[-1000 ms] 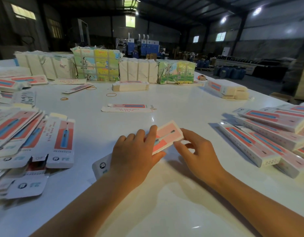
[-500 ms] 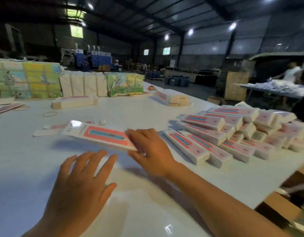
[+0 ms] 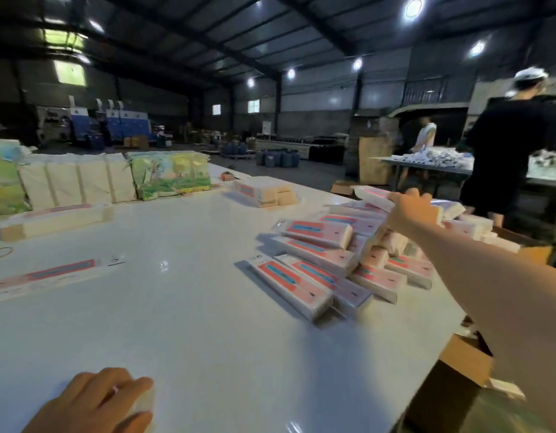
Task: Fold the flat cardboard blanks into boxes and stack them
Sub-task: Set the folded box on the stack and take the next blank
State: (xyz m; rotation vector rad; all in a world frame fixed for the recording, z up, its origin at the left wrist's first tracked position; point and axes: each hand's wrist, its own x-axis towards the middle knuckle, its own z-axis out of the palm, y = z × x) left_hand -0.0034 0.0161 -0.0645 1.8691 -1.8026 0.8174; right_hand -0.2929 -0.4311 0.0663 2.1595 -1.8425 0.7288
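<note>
your right hand (image 3: 409,210) grips a folded box (image 3: 375,195) over the box pile (image 3: 326,260) at 2 o'clock — left hand (image 3: 95,401) flat, relaxed at 7; bundled stacks (image 3: 76,179) at 11.

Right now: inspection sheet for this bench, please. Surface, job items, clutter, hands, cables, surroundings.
Surface: white table, glossy, catching glare from the ceiling lights.
Job's things: heap of folded boxes at the right edge; the right hand is bringing one more folded box over its far side. A flat blank lies at left.
Clutter: strapped white bundles and printed packs along the far edge; a rubber band at left.
Hands: right hand grips the box; left hand rests on the table near a small pale piece, blurred.
Cables: nothing seen.
Surroundings: warehouse; open carton below the table's right edge; two people at another table.
</note>
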